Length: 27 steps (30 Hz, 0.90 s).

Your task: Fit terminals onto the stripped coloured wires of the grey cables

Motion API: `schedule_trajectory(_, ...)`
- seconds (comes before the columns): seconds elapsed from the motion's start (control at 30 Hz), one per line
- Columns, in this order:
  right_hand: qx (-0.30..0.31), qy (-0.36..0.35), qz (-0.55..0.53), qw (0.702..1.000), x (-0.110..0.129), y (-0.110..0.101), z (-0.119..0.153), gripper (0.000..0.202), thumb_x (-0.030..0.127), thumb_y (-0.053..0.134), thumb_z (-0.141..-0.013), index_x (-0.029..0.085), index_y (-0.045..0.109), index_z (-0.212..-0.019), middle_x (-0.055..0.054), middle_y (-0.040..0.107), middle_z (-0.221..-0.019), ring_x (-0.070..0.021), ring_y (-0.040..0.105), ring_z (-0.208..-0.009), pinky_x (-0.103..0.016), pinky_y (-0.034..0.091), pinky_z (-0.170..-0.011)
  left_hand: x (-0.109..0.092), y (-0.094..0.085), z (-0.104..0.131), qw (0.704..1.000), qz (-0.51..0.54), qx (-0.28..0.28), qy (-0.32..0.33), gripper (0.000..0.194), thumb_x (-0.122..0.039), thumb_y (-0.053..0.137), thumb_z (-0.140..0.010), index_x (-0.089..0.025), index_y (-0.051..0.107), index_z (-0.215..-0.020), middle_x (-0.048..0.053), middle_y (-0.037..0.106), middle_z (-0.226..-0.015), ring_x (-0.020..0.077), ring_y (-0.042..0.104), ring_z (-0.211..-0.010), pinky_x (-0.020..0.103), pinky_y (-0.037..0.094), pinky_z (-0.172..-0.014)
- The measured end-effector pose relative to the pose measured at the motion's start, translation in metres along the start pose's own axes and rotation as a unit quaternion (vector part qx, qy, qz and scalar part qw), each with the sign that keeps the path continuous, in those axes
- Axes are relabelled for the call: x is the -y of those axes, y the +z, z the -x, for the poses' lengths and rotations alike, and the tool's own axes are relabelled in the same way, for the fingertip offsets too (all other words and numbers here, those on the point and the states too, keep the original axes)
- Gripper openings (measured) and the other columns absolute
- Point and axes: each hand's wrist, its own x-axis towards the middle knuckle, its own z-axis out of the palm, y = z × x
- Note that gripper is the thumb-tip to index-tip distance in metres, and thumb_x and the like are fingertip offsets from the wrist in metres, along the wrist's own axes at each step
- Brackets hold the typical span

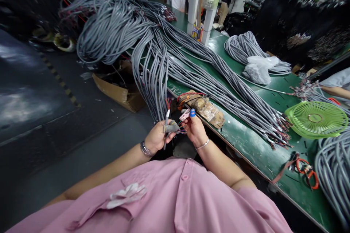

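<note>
Near the centre, my left hand [159, 135] is closed round a grey cable [167, 118] with a white band and thin red wires at its upper end. Grey wrapping covers one of its fingers. Close beside it on the right, my right hand [196, 129] pinches thin coloured wires [181, 128] that run between the two hands. A blue cap [192, 113] sits on a fingertip of that hand. A small pale pink piece [185, 115] shows at its fingers; how it is held is unclear.
Long grey cables [197, 71] lie along the green table [240, 134]. On it are a taped wooden block [209, 111], a green fan [315, 118], orange-handled scissors [307, 171] and a plastic bag [258, 69]. A cardboard box [117, 93] stands below. A person's arm [335, 91] shows at right.
</note>
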Motion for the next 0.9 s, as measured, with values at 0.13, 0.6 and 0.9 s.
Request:
schedule_trajectory(0.13,0.003,0.002,-0.011,1.0,0.001,0.0,0.0,0.038,0.054,0.074,-0.071,0.019,0.061,-0.074,0.003,0.049,-0.064,-0.0085,0.04,-0.055,-0.02,0.042,-0.053,0.001,-0.001,0.0,1.0,0.016,0.0,0.006,0.024,-0.036,0.07,-0.069,-0.015,0.058,-0.066,-0.003,0.052,-0.041,0.0055,0.036,-0.029,0.017,0.022,-0.03)
schedule_trajectory(0.6,0.024,0.043,-0.011,0.999,0.001,-0.001,0.001,0.051,0.069,0.061,-0.074,0.019,0.065,-0.086,0.0,0.058,-0.072,-0.0093,0.046,-0.056,-0.022,0.044,-0.053,-0.004,0.004,0.006,0.999,-0.032,-0.02,0.017,0.028,-0.038,0.073,-0.068,-0.016,0.056,-0.064,-0.004,0.051,-0.042,0.0057,0.036,-0.029,0.017,0.024,-0.029)
schedule_trajectory(0.9,0.061,0.027,0.012,0.998,0.008,-0.003,0.011,0.039,0.056,0.07,-0.074,0.019,0.064,-0.084,-0.001,0.061,-0.078,-0.0088,0.049,-0.06,-0.02,0.046,-0.054,-0.008,0.012,0.024,0.997,-0.028,-0.05,0.05,0.025,-0.036,0.073,-0.068,-0.016,0.059,-0.064,-0.004,0.053,-0.044,0.0056,0.038,-0.031,0.017,0.027,-0.03)
